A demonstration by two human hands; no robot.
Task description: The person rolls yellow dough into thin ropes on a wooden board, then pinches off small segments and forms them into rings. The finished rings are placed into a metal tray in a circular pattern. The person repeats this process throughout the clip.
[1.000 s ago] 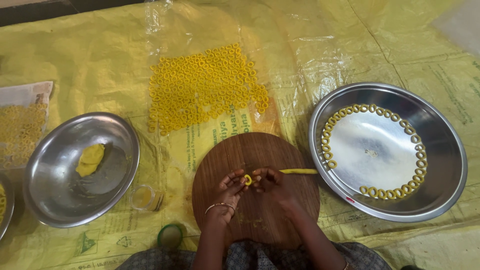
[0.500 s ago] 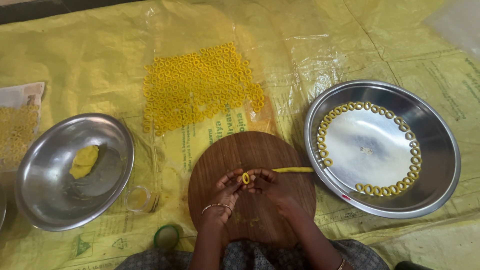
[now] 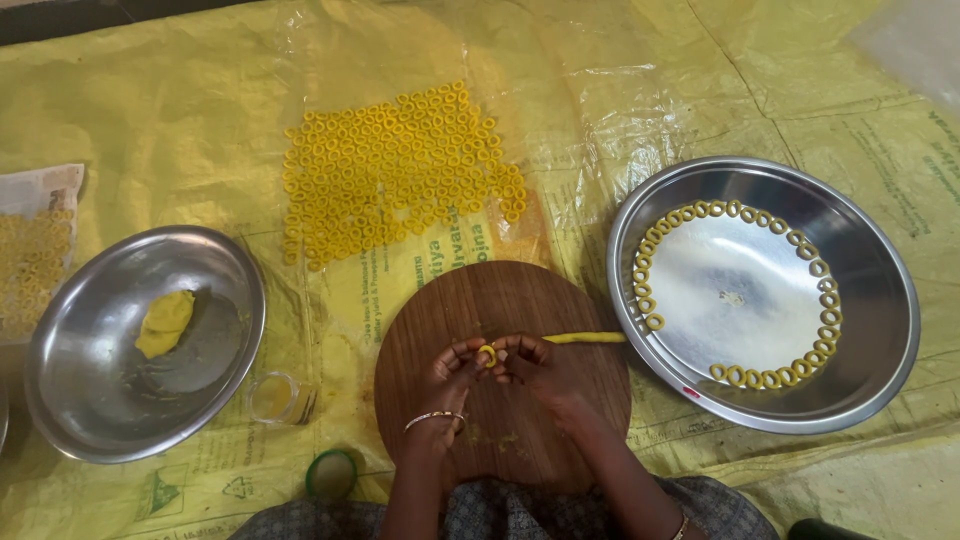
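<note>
Over a round wooden board point(image 3: 470, 300), my left hand point(image 3: 448, 377) and my right hand point(image 3: 532, 366) meet and pinch a small yellow dough ring point(image 3: 487, 354) between their fingertips. A thin yellow dough rope point(image 3: 585, 338) runs from my right hand toward the right, across the board's edge. The large steel plate point(image 3: 870, 330) at the right holds several dough rings point(image 3: 742, 209) set in a loop along its inner rim.
Many yellow rings point(image 3: 395, 170) lie spread on clear plastic beyond the board. A steel bowl point(image 3: 70, 400) at the left holds a lump of yellow dough point(image 3: 165, 322). A small glass cup point(image 3: 277, 397) and a green lid point(image 3: 332, 473) sit near it. More rings point(image 3: 30, 260) lie at the far left.
The view has shifted slightly. My hands stay together on the board, working the ring at the end of the rope.
</note>
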